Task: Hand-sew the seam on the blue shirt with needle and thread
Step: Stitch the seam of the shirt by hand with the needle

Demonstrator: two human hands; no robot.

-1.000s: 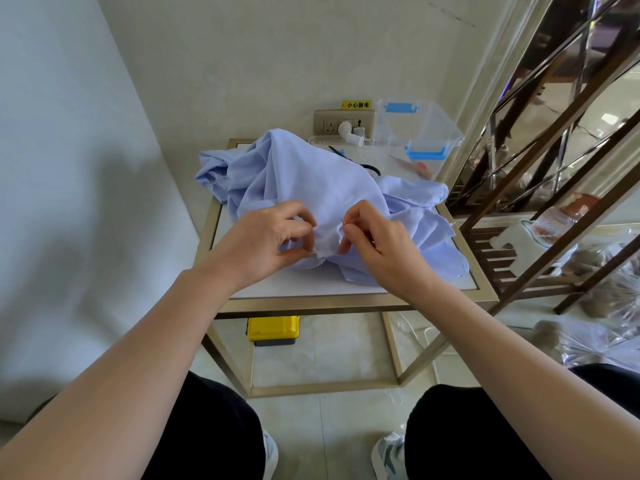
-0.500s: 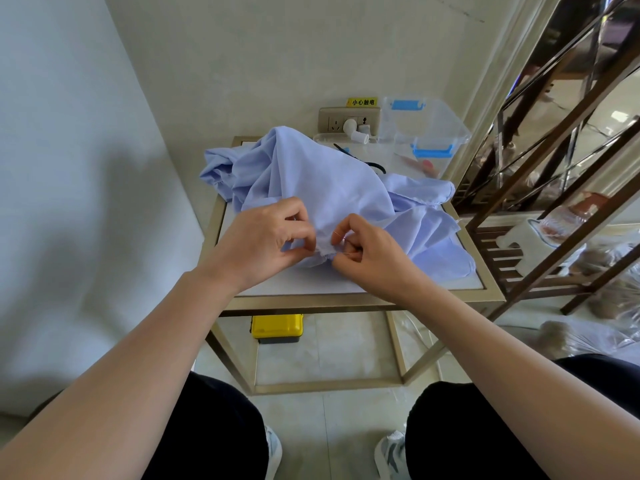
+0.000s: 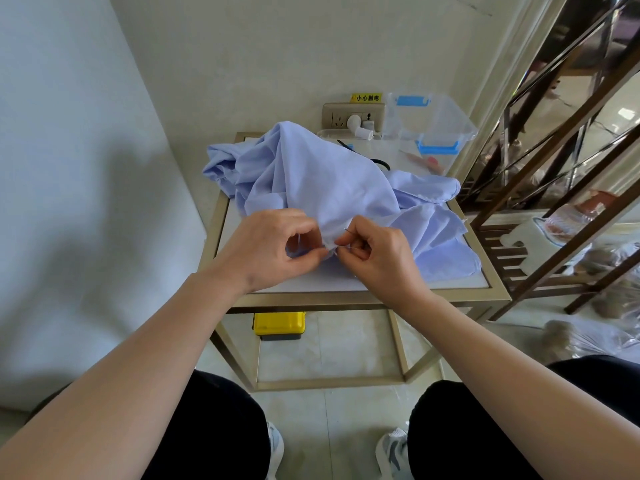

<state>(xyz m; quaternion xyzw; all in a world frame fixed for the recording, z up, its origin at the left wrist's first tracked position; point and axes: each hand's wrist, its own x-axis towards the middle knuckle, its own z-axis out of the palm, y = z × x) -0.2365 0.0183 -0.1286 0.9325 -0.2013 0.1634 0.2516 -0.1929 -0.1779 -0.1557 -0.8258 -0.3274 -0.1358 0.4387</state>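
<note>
1. Both hands work just above the near edge of the desk (image 3: 346, 299). The left hand (image 3: 273, 247) pinches a small fold of the blue shirt (image 3: 311, 181) between thumb and forefinger. The right hand (image 3: 377, 258) has its fingers curled and pinches a thin dark sliver that I take for the needle (image 3: 349, 248).
2. A pricked finger is the likeliest slip. The fingertips of the two hands nearly touch at the fold, so a push that runs long would meet the left thumb or forefinger.
3. A stitch could catch a second layer. The cloth is bunched under the fold, and a deep pass might sew it to the layer below.
4. The thread is too fine to make out. Judging by the loose folds all round, it could snag or knot on a long pull, and a hard tug could slip it from the eye.
5. Pulling the fold toward the desk's near edge could drag the whole heap, which lies loose.
6. The shirt is pale blue, thin and soft, crumpled into a tall heap. It covers most of the desk, from the far left corner across to the right edge.
7. The cloth looks slightly frayed at the desk's right edge. The seam itself is hidden between the fingers.
</note>
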